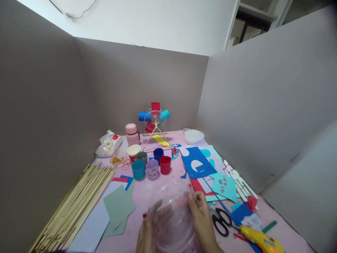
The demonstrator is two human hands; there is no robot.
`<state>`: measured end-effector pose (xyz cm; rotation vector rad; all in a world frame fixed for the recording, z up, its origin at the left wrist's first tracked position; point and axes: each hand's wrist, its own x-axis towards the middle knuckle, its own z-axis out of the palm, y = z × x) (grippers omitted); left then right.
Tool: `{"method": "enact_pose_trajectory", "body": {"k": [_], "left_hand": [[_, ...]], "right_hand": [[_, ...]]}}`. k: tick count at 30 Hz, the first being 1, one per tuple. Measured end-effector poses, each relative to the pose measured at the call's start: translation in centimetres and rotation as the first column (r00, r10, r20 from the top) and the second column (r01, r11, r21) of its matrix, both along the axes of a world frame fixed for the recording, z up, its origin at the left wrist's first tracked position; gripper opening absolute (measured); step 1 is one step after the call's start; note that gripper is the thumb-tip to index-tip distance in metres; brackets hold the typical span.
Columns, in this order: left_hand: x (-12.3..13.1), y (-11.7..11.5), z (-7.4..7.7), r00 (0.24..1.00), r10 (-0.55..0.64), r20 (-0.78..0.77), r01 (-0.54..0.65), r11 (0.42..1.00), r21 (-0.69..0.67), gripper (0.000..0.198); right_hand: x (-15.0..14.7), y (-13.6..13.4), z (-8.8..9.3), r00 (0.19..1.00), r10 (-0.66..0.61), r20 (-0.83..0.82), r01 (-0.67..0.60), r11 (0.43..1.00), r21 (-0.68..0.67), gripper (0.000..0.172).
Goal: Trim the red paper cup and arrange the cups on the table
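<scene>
A clear plastic bowl (173,228) is tilted up between both my hands at the near edge of the table. My left hand (147,230) grips its left side, with some fingers showing through the plastic. My right hand (202,219) holds the right rim, thumb on the near side. Beyond the bowl stand small paper cups: a teal cup (138,170), a lilac cup (152,169), a red cup (165,165), a dark blue cup (158,154) and a grey one (142,157). Black-handled scissors (222,222) lie right of my right hand.
Wooden sticks (76,203) and grey-green paper (119,203) lie left. A stick frame (157,135) with a cup wheel (155,118) stands at the back, near a pink flask (132,135). Blue card (198,163), markers (240,181) and a yellow glue gun (260,239) are right.
</scene>
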<state>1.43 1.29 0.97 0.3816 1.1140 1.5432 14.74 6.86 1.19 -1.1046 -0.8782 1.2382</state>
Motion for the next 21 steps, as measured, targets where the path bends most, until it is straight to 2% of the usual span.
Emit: {"method": "enact_pose_trajectory", "body": {"k": [3, 5, 8, 11, 15, 18, 21], "left_hand": [[0.8, -0.4, 0.4, 0.998, -0.034, -0.055, 0.035, 0.999, 0.022, 0.058], [1.1, -0.5, 0.9, 0.987, -0.034, -0.156, 0.038, 0.999, 0.025, 0.053], [1.1, -0.2, 1.7, 0.962, -0.026, -0.273, 0.032, 0.999, 0.019, 0.049], [1.0, 0.1, 1.8, 0.968, -0.035, -0.249, 0.038, 0.999, 0.007, 0.054], [1.0, 0.4, 1.7, 0.985, -0.028, -0.168, 0.027, 1.0, -0.008, 0.06], [1.2, 0.5, 1.9, 0.969, 0.058, -0.242, -0.055, 0.998, 0.021, 0.056], [1.2, 0.6, 1.9, 0.94, 0.101, -0.325, -0.096, 0.995, 0.033, 0.052]], "right_hand": [[-0.1, -0.2, 0.0, 0.999, -0.036, -0.017, 0.037, 0.999, 0.009, 0.036], [0.2, -0.1, 0.1, 0.999, -0.013, -0.035, 0.014, 1.0, 0.028, 0.042], [0.8, 0.3, 0.3, 0.999, 0.031, 0.042, -0.034, 0.997, 0.068, 0.036], [1.2, 0.4, 0.4, 0.989, 0.029, 0.145, -0.041, 0.996, 0.081, 0.034], [0.9, -0.1, 0.6, 0.989, 0.024, 0.149, -0.035, 0.997, 0.068, 0.043], [0.5, -0.5, 0.8, 0.99, -0.042, 0.131, 0.032, 0.997, 0.077, 0.046], [0.2, -0.4, 0.6, 0.996, -0.044, 0.073, 0.038, 0.996, 0.077, 0.046]]}}
